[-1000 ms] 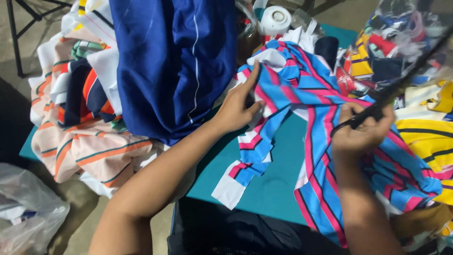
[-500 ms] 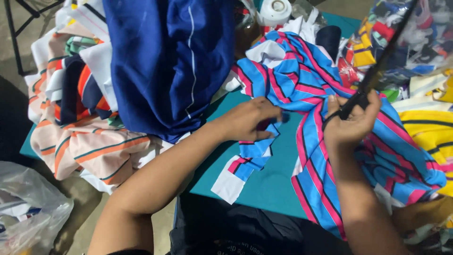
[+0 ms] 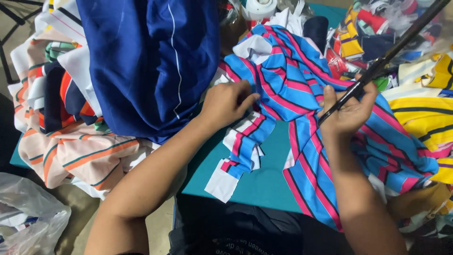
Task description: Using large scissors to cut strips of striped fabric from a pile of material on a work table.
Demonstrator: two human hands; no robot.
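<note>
A blue garment with pink and white stripes (image 3: 292,80) lies crumpled on a teal table (image 3: 269,182). My left hand (image 3: 229,101) pinches the striped cloth near its left edge, fingers closed on the fabric. To the right, my right hand (image 3: 349,113) rests on the same garment and grips long black scissors (image 3: 391,49) by the handles. The blades point up and to the right, away from the cloth. A cut strip of the striped fabric (image 3: 240,151) hangs down toward the table's front edge.
A dark blue garment (image 3: 151,61) is heaped at the upper left over a pile of orange, white and green striped clothes (image 3: 71,141). Yellow striped cloth (image 3: 420,118) and mixed scraps fill the right. A white tape roll (image 3: 258,7) sits at the top. A plastic bag (image 3: 28,217) lies lower left.
My left hand has slid left and down along the striped garment and closed on its edge. My right hand with the scissors has shifted slightly up and left. The view has moved closer.
</note>
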